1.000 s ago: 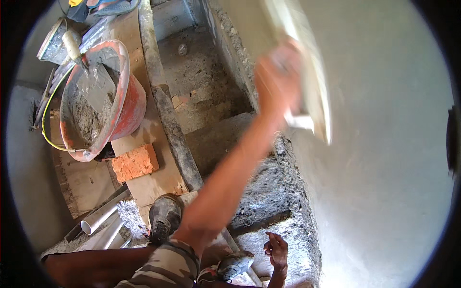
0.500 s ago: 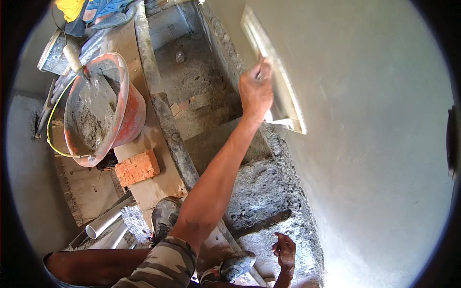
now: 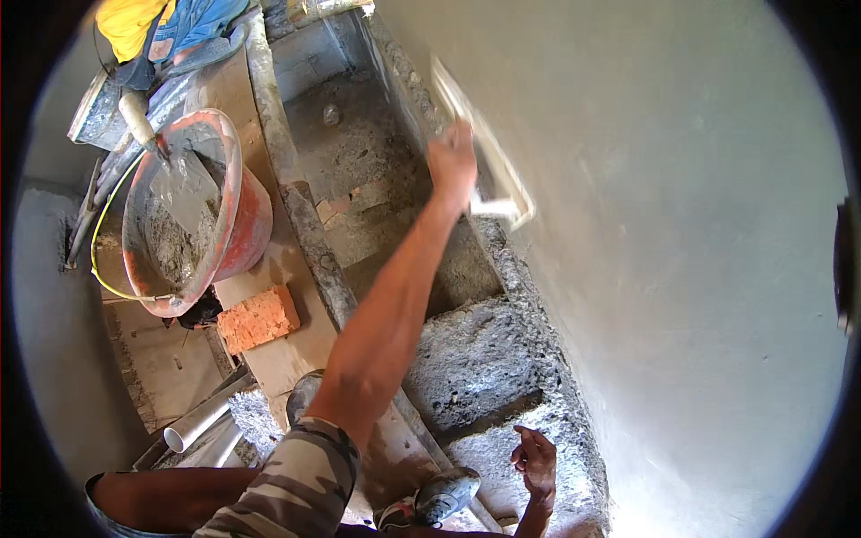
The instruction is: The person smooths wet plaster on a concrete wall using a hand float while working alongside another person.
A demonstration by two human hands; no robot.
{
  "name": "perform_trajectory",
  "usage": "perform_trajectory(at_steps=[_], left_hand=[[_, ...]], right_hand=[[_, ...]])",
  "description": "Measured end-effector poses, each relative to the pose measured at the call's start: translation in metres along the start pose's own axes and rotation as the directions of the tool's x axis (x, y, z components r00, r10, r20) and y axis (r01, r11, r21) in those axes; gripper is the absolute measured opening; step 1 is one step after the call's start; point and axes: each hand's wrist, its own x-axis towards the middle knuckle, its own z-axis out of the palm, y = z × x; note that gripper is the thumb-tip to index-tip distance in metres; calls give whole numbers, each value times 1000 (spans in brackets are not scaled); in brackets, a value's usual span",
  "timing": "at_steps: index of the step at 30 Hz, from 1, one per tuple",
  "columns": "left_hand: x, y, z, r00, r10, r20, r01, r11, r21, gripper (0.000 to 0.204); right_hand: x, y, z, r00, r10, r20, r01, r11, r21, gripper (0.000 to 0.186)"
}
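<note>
My left hand [image 3: 453, 167] is closed around the handle of a plastering float [image 3: 509, 170], with the arm stretched far ahead. The float has a pale rim and is seen nearly edge-on, blurred, against the smooth grey plastered wall [image 3: 682, 224]. Whether its whole face touches the wall cannot be made out. Low at the right, my right hand [image 3: 535, 462] hangs above the rough concrete steps [image 3: 475, 359], fingers loosely bent and apart, with nothing visible in it. Left of my left arm, a red bucket [image 3: 244, 229] holds grey mortar and a trowel [image 3: 184, 188], its handle resting over the rim.
An orange brick [image 3: 257, 320] lies on the plank [image 3: 269, 269] beside the bucket. White pipes [image 3: 202, 421] lie at lower left. Behind the bucket are a pail [image 3: 99, 112] and yellow and blue cloth [image 3: 193, 31]. My shoe [image 3: 448, 493] is near the steps' edge.
My left hand and the float have slid to the left along the wall. My right hand has barely moved. The view has shifted slightly.
</note>
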Motion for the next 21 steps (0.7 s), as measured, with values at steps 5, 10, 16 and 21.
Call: perform_trajectory(at_steps=[5, 10, 16, 21], left_hand=[[-184, -49, 68, 991, -105, 83, 103, 994, 30, 43], [-89, 41, 36, 1000, 10, 22, -11, 1000, 25, 41], [-34, -16, 22, 932, 344, -110, -343, 939, 36, 43], [-242, 0, 74, 943, 332, 39, -325, 938, -125, 41]], right_hand=[[0, 8, -13, 999, 31, -31, -30, 999, 39, 31], [-5, 11, -8, 999, 52, 18, -52, 998, 27, 30], [-9, 5, -12, 999, 2, -43, -2, 1000, -9, 31], [-3, -5, -10, 999, 6, -36, -5, 1000, 17, 29]])
